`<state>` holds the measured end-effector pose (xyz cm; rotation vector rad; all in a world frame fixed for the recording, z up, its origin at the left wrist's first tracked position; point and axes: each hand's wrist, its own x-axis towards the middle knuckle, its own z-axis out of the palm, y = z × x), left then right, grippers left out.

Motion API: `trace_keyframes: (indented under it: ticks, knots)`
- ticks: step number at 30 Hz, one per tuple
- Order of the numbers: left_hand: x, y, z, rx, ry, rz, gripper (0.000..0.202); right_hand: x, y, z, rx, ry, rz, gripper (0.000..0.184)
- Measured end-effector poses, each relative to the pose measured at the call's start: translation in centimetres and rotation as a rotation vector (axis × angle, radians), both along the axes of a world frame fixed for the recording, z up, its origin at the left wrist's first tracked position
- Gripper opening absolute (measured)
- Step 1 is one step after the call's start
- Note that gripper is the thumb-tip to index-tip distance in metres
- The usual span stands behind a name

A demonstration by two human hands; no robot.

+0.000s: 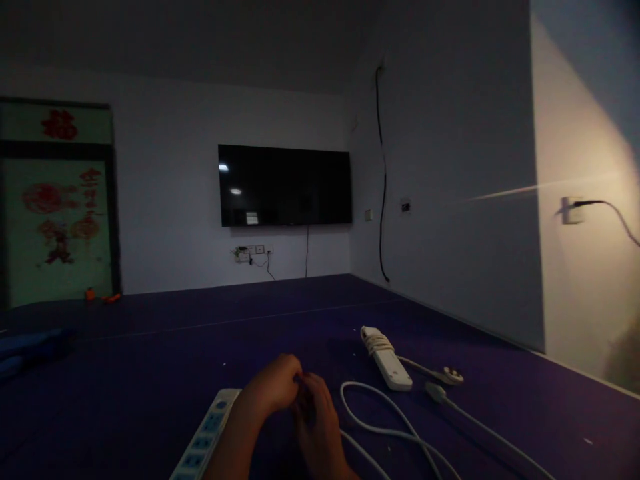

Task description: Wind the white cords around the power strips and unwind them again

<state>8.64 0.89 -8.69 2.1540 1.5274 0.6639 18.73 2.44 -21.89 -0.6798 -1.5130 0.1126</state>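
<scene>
My left hand (281, 385) is closed and bent inward, and its fingertips meet my right hand (320, 417) just above the purple surface. The right hand's fingers are curled and pressed towards the left. Whatever lies between the fingers is too dark and hidden to make out. Under my left forearm lies a white power strip (206, 430) with blue-toned sockets, partly covered by the arm. A white cable (373, 427) loops on the surface right of my hands.
A second white power strip (395, 370), its cord wound round one end, lies right of centre beside its plug (453, 375). Another white plug (436, 392) trails a cable. Blue items (35, 347) lie at left. Beyond, a television (285, 187) hangs on the wall.
</scene>
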Motion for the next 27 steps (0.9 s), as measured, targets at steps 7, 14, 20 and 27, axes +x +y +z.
trace_keyframes:
  ticks: [7, 14, 20, 27]
  knots:
    - [-5.2, 0.9, 2.9, 0.178, -0.426, 0.109, 0.028, 1.2, -1.3, 4.8, -0.184, -0.331, -0.242, 0.061]
    - [-10.1, 0.7, 4.1, 0.386, -1.255, 0.426, 0.044, 4.7, -0.5, 8.7, -0.498, -0.414, -0.117, 0.083]
    - [-12.2, 1.4, 3.8, 0.565, -1.577, 0.589, 0.029, 6.9, 2.6, 6.1, -0.585, -0.667, -0.121, 0.015]
    - [-12.5, 1.0, 4.0, 0.479, -1.503, 0.534, 0.028, 6.0, 4.4, 13.2, -0.606, -0.59, -0.374, 0.026]
